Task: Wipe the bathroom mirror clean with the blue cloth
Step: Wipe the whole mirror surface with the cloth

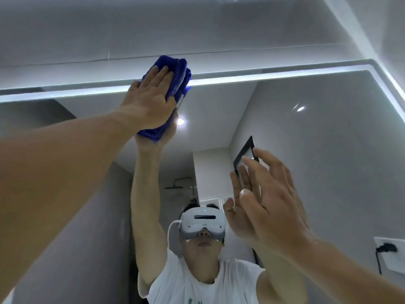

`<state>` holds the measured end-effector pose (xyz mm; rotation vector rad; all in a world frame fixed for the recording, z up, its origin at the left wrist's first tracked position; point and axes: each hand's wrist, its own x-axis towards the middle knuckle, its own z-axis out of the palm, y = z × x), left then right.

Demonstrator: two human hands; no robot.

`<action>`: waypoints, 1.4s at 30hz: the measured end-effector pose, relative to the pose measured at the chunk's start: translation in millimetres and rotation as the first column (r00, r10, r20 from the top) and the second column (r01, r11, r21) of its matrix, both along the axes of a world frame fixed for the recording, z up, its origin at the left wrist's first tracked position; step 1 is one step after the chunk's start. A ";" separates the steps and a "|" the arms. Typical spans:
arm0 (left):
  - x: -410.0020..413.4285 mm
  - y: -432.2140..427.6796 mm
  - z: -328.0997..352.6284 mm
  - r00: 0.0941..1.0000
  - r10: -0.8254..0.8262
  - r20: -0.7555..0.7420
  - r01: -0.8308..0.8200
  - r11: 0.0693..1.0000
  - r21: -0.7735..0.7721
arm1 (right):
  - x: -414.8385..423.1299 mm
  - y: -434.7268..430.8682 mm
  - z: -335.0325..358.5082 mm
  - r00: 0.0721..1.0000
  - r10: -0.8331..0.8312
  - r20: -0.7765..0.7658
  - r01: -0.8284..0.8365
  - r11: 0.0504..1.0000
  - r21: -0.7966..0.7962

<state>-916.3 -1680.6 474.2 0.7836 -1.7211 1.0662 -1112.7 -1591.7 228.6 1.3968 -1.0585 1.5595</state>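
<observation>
The bathroom mirror (306, 150) fills most of the head view, with a lit strip along its top edge. A folded blue cloth (175, 73) lies flat against the glass at that top edge, left of centre. My left hand (151, 102) presses on the cloth with straight fingers, arm stretched up. My right hand (269, 198) is raised lower right with its fingers spread and straight, fingertips at or near the glass, holding nothing. The mirror reflects both hands and a person in a white headset and white shirt.
The white wall and ceiling (197, 29) rise above the mirror's top edge. The mirror's lit right edge (392, 84) runs down the far right. A white socket with a black plug (388, 247) shows at the lower right. A shower head shows in the reflection (178, 185).
</observation>
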 end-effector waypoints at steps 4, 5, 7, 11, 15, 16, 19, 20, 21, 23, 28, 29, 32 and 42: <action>1.5 4.6 -38.0 0.999 -0.004 0.050 0.005 1.000 -0.019 | 2.6 -6.2 -2.7 1.000 -0.020 0.021 0.020 1.000 0.018; 2.6 4.9 -51.3 0.997 0.004 0.078 -0.001 0.999 -0.037 | 5.2 -6.5 -3.5 0.999 -0.011 0.036 0.010 1.000 0.026; 6.0 3.8 -83.5 0.991 0.025 0.132 -0.015 0.997 -0.075 | 12.0 -5.6 -4.4 0.998 0.008 0.060 -0.011 0.999 0.037; 14.5 -3.9 -165.2 0.963 0.087 0.255 -0.054 0.989 -0.135 | 26.4 0.4 -9.2 0.997 0.017 0.073 -0.023 0.997 0.072; 26.4 -15.0 -250.9 0.922 0.094 0.376 -0.019 0.980 -0.199 | 38.2 9.1 -22.3 0.997 0.027 0.072 -0.034 0.995 0.099; 29.2 -16.8 -271.1 0.911 0.086 0.403 -0.003 0.980 -0.201 | 40.3 11.4 -25.2 0.997 0.030 0.070 -0.037 0.994 0.105; 35.4 -20.2 -323.6 0.865 0.090 0.494 0.001 0.984 -0.181 | 43.5 17.3 -32.8 0.996 0.041 0.076 -0.050 0.991 0.122; 36.7 -20.4 -337.2 0.845 0.090 0.528 0.002 0.985 -0.171 | 44.0 19.3 -35.0 0.996 0.045 0.077 -0.054 0.991 0.124; 37.7 -19.7 -347.8 0.823 0.088 0.562 0.004 0.987 -0.160 | 44.4 21.5 -37.6 0.996 0.046 0.075 -0.055 0.990 0.126; 40.0 -16.5 -355.4 0.785 0.080 0.614 0.014 0.989 -0.147 | 44.1 26.5 -42.4 0.997 0.038 0.064 -0.046 0.991 0.129; 53.5 -11.5 -317.7 0.698 0.118 0.707 0.028 0.981 -0.191 | 41.8 38.8 -46.7 0.996 0.030 0.085 -0.044 0.985 0.169; 56.3 -12.4 -301.0 0.700 0.138 0.701 0.021 0.977 -0.213 | 41.6 39.9 -46.8 0.995 0.032 0.089 -0.047 0.984 0.174; 55.6 -14.3 -245.6 0.815 0.138 0.563 -0.010 0.975 -0.224 | 41.7 39.4 -49.9 0.994 0.043 0.097 -0.060 0.982 0.181; 26.7 -15.5 -286.4 0.964 0.042 0.264 0.005 0.985 -0.175 | 35.0 22.8 -87.6 0.990 0.060 0.126 -0.082 0.981 0.174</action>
